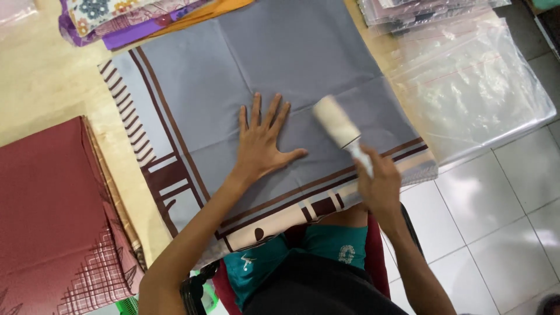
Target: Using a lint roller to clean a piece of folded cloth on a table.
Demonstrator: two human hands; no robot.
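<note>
Here pressing left hand [261, 146], fingers spread flat, on grey square cloth with brown striped border [245, 76] on table, keeping it smooth | right hand [380, 186] gripping handle, fingers closed, rolling cream lint roller [337, 122] over cloth.

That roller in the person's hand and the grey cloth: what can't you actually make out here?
- Lint roller, head view: motion blur hides its surface.
- Roller handle: wrapped by the right hand, so the grip end is hidden.
- Grey cloth: the left hand covers part; the top edge cuts it off.
- Clear plastic bags: glare, contents unclear.
</note>
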